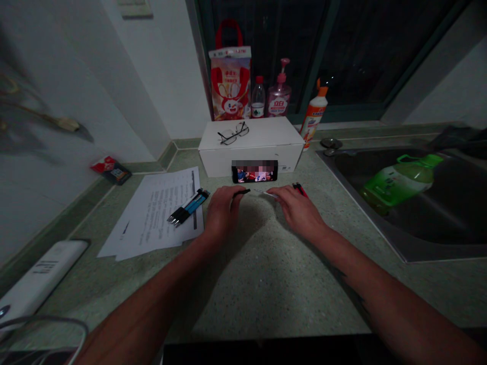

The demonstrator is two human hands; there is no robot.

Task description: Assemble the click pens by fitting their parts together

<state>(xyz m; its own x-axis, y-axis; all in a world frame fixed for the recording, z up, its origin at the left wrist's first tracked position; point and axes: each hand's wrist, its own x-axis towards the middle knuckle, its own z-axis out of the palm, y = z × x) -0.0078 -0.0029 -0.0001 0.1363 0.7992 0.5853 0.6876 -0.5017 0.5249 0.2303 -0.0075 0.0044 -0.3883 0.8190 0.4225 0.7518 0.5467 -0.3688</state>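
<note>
In the head view, the counter (258, 284) is of greenish, speckled material. The left hand (221, 213) pinches a short, slender black piece (242, 192) between thumb and fingers; the right hand (299, 209) pinches a thin pale piece (269, 193) with a narrow tip. Both pieces stick out from the fingertips toward each other, with a gap between the 2 tips, in front of the glossy phone (254, 175) and the white cardboard box (216, 159). Beside the left hand, slim blue and black pens (188, 208) lie on flat printed papers (129, 228). Red-and-black pens (300, 190) are partly hidden behind the right hand. The fingers cover much of both pieces, and dim light makes details hard to see. Both forearms are cut off below.
</note>
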